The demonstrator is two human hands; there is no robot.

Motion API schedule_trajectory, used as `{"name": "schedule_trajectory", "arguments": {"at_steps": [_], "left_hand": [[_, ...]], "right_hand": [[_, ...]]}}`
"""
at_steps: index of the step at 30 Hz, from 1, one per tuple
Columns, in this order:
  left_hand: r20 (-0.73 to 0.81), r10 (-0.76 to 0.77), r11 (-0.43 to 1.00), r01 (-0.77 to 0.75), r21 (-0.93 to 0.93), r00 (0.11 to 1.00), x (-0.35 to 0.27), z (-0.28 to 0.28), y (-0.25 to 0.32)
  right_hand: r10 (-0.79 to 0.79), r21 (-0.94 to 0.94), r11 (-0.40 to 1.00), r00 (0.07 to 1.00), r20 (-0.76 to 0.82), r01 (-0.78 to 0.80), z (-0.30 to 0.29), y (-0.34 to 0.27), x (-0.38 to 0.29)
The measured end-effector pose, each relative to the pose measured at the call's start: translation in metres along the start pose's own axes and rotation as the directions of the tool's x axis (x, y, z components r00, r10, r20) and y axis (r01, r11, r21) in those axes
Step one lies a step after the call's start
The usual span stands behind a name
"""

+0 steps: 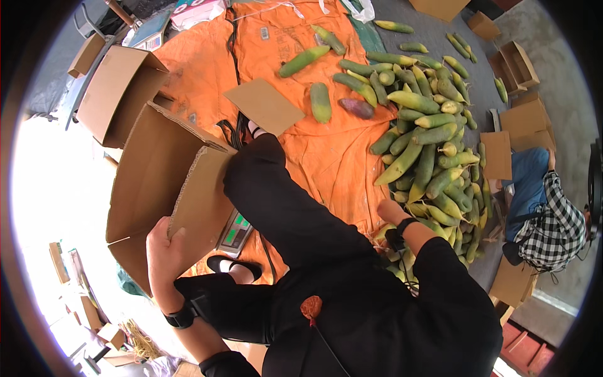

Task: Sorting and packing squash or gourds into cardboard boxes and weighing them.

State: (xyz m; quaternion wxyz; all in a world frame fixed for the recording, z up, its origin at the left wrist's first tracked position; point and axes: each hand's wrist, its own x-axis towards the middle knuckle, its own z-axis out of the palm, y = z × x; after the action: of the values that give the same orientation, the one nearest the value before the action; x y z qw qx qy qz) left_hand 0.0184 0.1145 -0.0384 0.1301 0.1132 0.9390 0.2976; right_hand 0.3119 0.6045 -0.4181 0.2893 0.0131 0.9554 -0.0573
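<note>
My left hand (165, 257) grips the near flap edge of an open cardboard box (155, 165), thumb on the flap's outer face. The box stands tilted at the left, its inside bare where visible. A digital scale (235, 233) with a lit green display is partly hidden behind the flap. My right hand (390, 210) is at the near left edge of a big heap of green radishes (435, 134); its fingers are mostly hidden, so its grip cannot be told. Loose green radishes (321, 102) and a purplish radish (356, 108) lie left of the heap.
An orange tarpaulin (325, 160) covers the floor, with a flat cardboard piece (264, 106) near my foot. Another cardboard box (120, 94) stands at the upper left. A person in a checked shirt (553, 226) sits at the right among cardboard boxes (527, 122).
</note>
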Motion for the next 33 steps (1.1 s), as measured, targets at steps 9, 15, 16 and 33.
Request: {"name": "schedule_trajectory", "arguments": {"at_steps": [9, 15, 16, 33], "left_hand": [[0.006, 0.014, 1.0, -0.014, -0.017, 1.0, 0.002, 0.001, -0.008], [0.025, -0.011, 0.999, 0.012, -0.034, 1.0, -0.001, -0.001, -0.004], [0.043, -0.01, 0.999, 0.012, -0.046, 0.999, 0.0, -0.001, -0.003], [0.056, -0.047, 0.997, 0.05, -0.052, 0.997, 0.003, -0.002, 0.002]], "right_hand": [[0.537, 0.525, 0.643, 0.817, 0.211, -0.558, -0.015, 0.016, -0.086], [0.882, 0.908, -0.403, 0.217, 0.419, -0.116, -0.046, 0.054, -0.084], [0.875, 0.89, -0.454, 0.163, 0.456, -0.05, -0.049, 0.065, -0.086], [0.65, 0.458, -0.755, 0.452, 0.611, 0.468, 0.0, 0.107, -0.058]]}}
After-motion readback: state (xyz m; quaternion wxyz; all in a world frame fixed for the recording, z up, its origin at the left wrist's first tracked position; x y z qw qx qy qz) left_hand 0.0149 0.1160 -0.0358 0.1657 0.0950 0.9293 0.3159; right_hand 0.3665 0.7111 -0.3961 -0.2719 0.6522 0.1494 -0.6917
